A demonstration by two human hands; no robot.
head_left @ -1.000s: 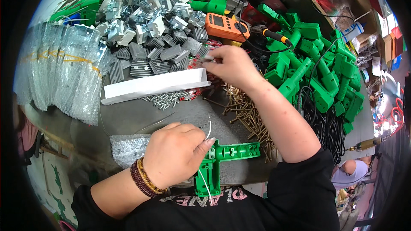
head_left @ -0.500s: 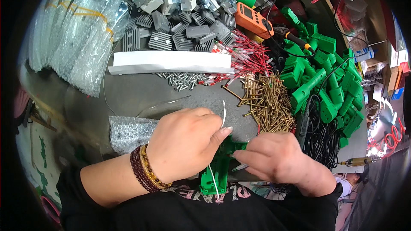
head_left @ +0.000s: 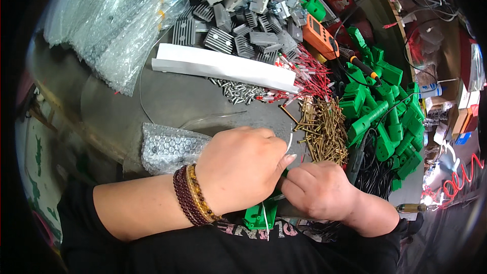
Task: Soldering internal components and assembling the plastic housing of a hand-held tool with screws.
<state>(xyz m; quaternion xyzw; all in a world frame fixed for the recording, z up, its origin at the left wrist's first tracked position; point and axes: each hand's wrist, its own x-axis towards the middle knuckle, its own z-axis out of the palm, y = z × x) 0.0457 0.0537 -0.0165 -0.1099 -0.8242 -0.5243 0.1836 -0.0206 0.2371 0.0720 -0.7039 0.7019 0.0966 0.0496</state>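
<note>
My left hand (head_left: 243, 167) is closed around a thin white wire (head_left: 290, 143), which sticks out above its thumb. The same wire seems to emerge below that hand and hang over an open green plastic housing (head_left: 259, 217). The housing lies against my black shirt, mostly hidden under my hands. Close beside the left thumb, my right hand (head_left: 320, 189) is curled with its fingers pressed together. Whatever sits in its fingertips is hidden. A piece of bubble wrap (head_left: 170, 146) lies just beyond my left wrist.
Brass screws (head_left: 324, 129) are heaped past my right hand, with green housings (head_left: 390, 106) and black cables (head_left: 378, 172) to their right. Beyond lie a folded white strip (head_left: 223, 67), silver screws (head_left: 236, 91), finned metal blocks (head_left: 218, 40), red-wired parts (head_left: 312, 73) and an orange meter (head_left: 319, 36).
My hands have drawn closer together, covering more of the green housing. The whole view has turned, so the bench things sit further right and tilted. Less of the wire's upper end shows.
</note>
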